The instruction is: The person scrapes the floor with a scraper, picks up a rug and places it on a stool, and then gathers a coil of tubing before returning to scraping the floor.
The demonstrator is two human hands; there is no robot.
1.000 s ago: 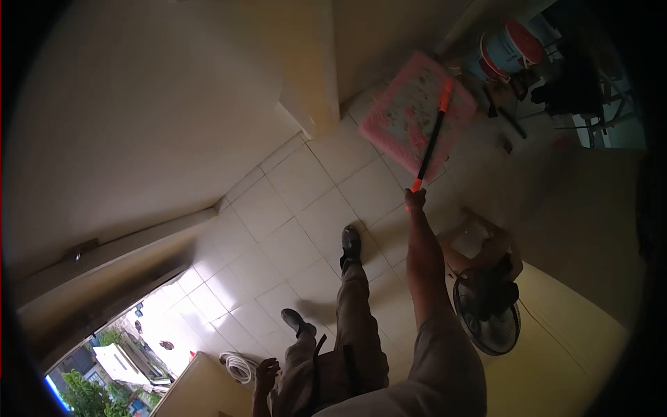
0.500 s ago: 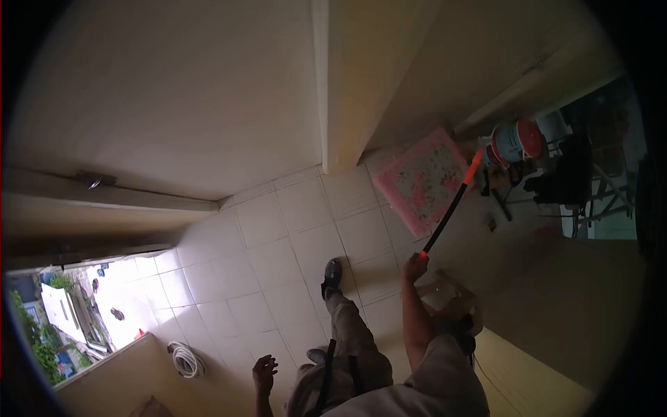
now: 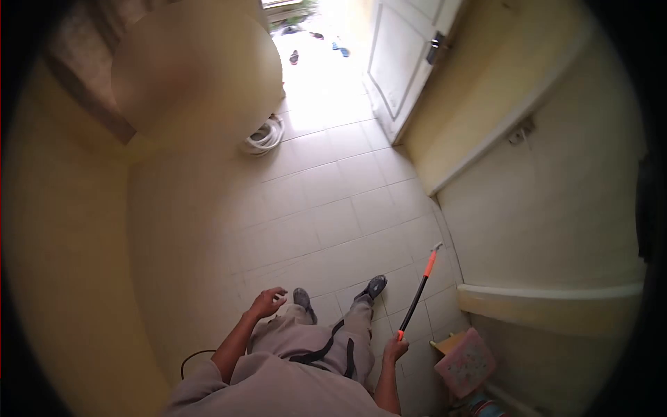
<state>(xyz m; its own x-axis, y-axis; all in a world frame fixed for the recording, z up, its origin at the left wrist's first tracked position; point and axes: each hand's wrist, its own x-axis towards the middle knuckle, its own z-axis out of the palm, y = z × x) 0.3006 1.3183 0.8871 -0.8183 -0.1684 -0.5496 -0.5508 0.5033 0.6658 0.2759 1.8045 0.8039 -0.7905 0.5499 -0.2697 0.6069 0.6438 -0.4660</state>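
Observation:
My right hand is closed round the lower end of a long black pole with orange ends. The pole slants up and away to the right, and a small pale metal piece shows at its far tip. I cannot make out exactly what that tip is. My left hand hangs in front of my left leg with its fingers apart and nothing in them. Below both hands are my dark shoes on the tiled floor.
A white door stands open onto a bright outside with several sandals. By the doorway lies a coiled white hose. At lower right, a pink patterned stool or small table is beside the wall. A blurred patch hides the upper left.
My view has turned toward the doorway, so the pink item now sits at lower right. My right hand still grips the pole, now pointing toward the right wall. My left hand stays empty.

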